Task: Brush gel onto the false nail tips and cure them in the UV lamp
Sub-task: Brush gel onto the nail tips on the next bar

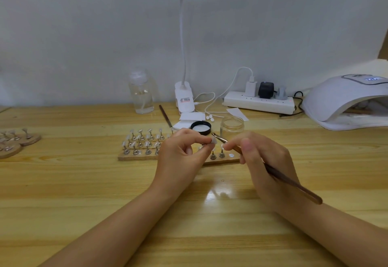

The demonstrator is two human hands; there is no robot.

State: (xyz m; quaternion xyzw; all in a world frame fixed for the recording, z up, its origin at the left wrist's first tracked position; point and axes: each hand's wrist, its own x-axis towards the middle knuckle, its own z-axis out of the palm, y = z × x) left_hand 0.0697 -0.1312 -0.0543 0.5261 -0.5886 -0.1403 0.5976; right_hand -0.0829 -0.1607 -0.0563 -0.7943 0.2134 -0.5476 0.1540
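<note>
Nearest the camera, the left hand (180,151) pinches one false nail tip (213,140) between thumb and forefinger, lifted off the board so its face meets the bristles. At its three o'clock, the right hand (262,157) grips the brush (294,182) like a pen, the tip aimed at the nail, likely for steady strokes. Behind both, at twelve o'clock, the wooden board (134,157) holds the remaining tips (142,138) upright on metal stands, within easy reach. The open gel jar (232,126) sits just beyond. Far right, at two o'clock, the UV lamp (340,98) waits with its mouth facing inward.
</note>
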